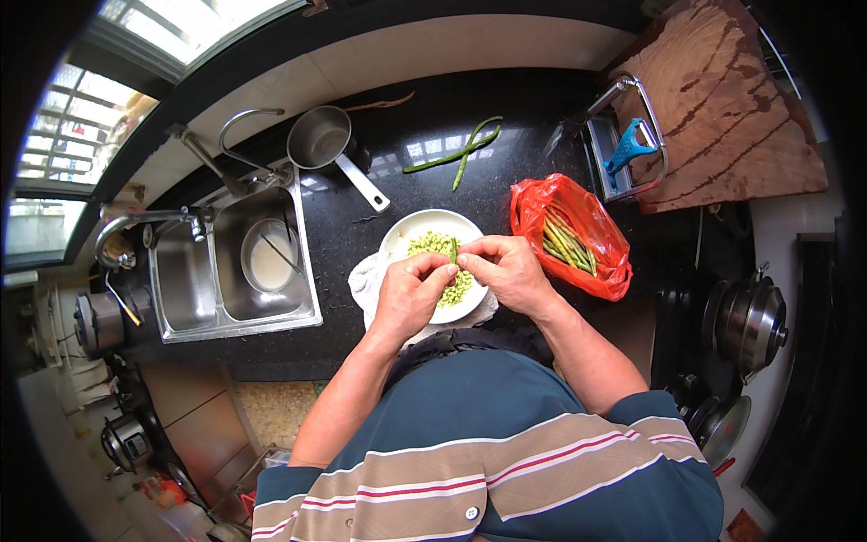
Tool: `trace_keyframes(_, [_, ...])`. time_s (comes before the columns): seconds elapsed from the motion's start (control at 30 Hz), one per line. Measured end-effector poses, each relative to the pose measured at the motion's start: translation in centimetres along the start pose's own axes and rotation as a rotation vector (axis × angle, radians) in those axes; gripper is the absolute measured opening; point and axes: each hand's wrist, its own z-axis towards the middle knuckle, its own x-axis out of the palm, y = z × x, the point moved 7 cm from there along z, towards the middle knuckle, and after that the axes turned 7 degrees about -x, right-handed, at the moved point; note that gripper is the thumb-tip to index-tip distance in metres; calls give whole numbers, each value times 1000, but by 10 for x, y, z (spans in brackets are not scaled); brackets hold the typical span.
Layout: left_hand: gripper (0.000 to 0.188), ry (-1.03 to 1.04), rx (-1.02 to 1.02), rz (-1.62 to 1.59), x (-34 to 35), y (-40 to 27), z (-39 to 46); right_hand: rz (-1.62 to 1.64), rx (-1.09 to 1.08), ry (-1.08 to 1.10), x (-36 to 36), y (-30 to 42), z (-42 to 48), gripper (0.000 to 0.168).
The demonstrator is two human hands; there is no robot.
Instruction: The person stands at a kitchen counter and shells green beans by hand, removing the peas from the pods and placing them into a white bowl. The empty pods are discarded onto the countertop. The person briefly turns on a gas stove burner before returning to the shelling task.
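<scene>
Between the fingertips of my left hand (410, 295) and my right hand (511, 271) is a short green bean pod (454, 251), held over a white plate (404, 234). Small chopped or shelled green bean pieces (433, 244) are spread on the plate. The plate rests on a white cloth (362, 278) near the counter's front edge. To the right of my right hand, a red plastic bag (603, 223) lies with its mouth spread, showing long green and yellowish beans (567, 240). Two long green beans (467, 149) lie crossed on the counter beyond the plate.
On the left is a double steel sink (308, 298) with a bowl of whitish liquid (271, 261). A saucepan (322, 139) stands behind it, its handle pointing toward the plate. At the right are a metal rack (660, 166), a blue peeler (630, 152) and a thick wooden board (718, 122).
</scene>
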Motion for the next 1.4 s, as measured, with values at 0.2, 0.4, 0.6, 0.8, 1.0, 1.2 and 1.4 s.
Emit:
trace_keyframes(0.2, [14, -4, 35, 224, 5, -17, -3, 138, 44, 37, 0, -21, 3, 19])
trace_keyframes(0.4, [14, -75, -5, 158, 2, -8, 5, 162, 53, -11, -3, -16, 2, 18])
trace_keyframes(0.6, [14, -68, 1, 211, 1, -4, 6, 160, 53, -25, -1, -25, -1, 19])
trace_keyframes(0.8, [14, -67, 33, 297, 4, -5, 2, 183, 73, -27, 4, -31, -1, 15])
trace_keyframes(1.0, [13, 167, -151, -186, 7, 16, 8, 500, 202, -26, 11, -45, -1, 8])
trace_keyframes(1.2, [14, 286, -291, -457, 10, 38, 16, 568, 257, -26, 13, -55, -3, 6])
trace_keyframes(1.4, [14, 206, -246, -345, 10, 42, 18, 471, 238, -66, 9, -56, -2, 8])
